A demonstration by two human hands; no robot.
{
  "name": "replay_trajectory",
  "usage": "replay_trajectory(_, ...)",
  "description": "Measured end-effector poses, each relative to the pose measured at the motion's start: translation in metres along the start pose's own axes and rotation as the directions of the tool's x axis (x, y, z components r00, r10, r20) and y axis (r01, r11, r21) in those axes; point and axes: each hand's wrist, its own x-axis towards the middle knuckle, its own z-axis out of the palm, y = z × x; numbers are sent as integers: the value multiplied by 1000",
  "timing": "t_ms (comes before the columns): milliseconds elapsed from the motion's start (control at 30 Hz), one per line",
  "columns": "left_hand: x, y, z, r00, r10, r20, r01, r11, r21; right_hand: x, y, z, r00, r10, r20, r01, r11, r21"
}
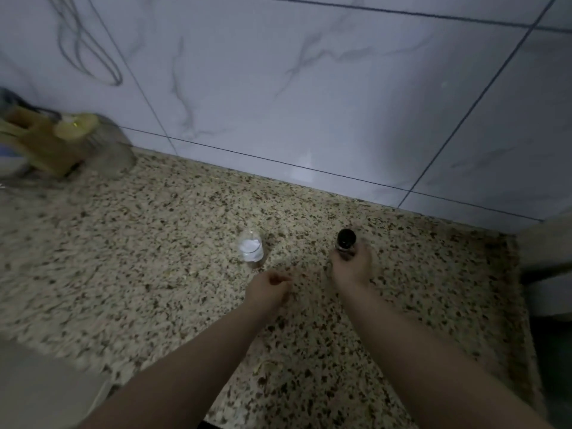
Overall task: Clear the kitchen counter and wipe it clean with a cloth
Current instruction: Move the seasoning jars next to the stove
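Note:
A small clear jar (250, 249) with white powder inside stands on the speckled granite counter (139, 243), near the middle. To its right stands a small dark jar (346, 241) with a black lid. My right hand (351, 267) is wrapped around the dark jar's lower part. My left hand (267, 287) hovers just below and right of the clear jar, fingers loosely curled, holding nothing. No cloth is in view.
At the far left stand a wooden holder (43, 144) and a glass container (108, 150), blurred. Marble-patterned wall tiles (309, 88) back the counter. The counter ends at the right edge (523, 289). A pale surface (40, 388) lies at bottom left.

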Motion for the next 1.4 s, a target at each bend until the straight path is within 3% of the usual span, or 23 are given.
replay_trajectory(167,7,-16,-34,943,-144,-301,179,979,93,-22,-4,43,987,-96,131,107,992,-72)
replay_trajectory(233,10,-16,-43,908,-121,-401,140,990,20,-27,-4,49,986,-116,121,128,987,-99)
replay_trajectory(400,27,-12,-47,928,85,-363,-80,996,28,-23,-4,46,981,-168,94,183,966,-181)
replay_trajectory(533,41,-4,-45,899,217,-380,-185,976,118,-16,-2,39,958,-248,143,279,922,-270)
replay_trajectory(900,4,-3,-85,866,229,-444,-259,966,-7,-39,-49,47,929,-312,200,352,911,-214)
replay_trajectory(1067,-32,-14,-150,821,237,-520,-288,957,-18,-86,-90,86,848,-378,371,459,874,-159)
replay_trajectory(1400,-152,-112,-301,635,159,-756,-348,933,-96,-256,-120,178,659,-478,581,643,759,-105)
